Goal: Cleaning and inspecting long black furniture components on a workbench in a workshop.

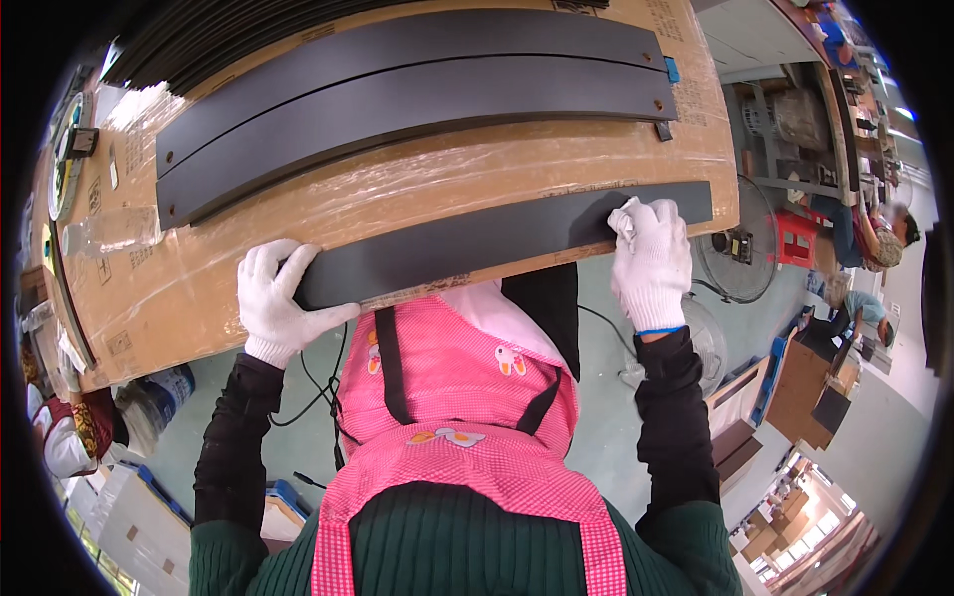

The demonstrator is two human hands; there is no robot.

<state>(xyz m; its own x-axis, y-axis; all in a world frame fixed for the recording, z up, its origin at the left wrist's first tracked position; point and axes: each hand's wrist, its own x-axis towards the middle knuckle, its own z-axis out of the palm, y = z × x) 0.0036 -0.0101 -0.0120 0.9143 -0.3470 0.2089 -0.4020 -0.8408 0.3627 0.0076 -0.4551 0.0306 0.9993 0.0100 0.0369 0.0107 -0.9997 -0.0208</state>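
A long dark grey panel (447, 236) lies across the near edge of a cardboard-covered table (149, 288). My left hand (278, 303), in a white knit glove, grips its left end, thumb at the near edge and fingers at the far side. Toward the right end, my right hand (651, 253), also gloved, is closed round a crumpled white cloth (623, 216) that touches the panel's top face. Farther back, two similar panels (417, 84) lie side by side, with small holes near their ends.
A stack of dark panels (229, 40) sits at the far left. A roll of tape (70, 159) lies by the table's left edge. Right of the table stand a fan (735, 243) and a red stool (792, 238). Other people (879, 238) are at the far right and lower left.
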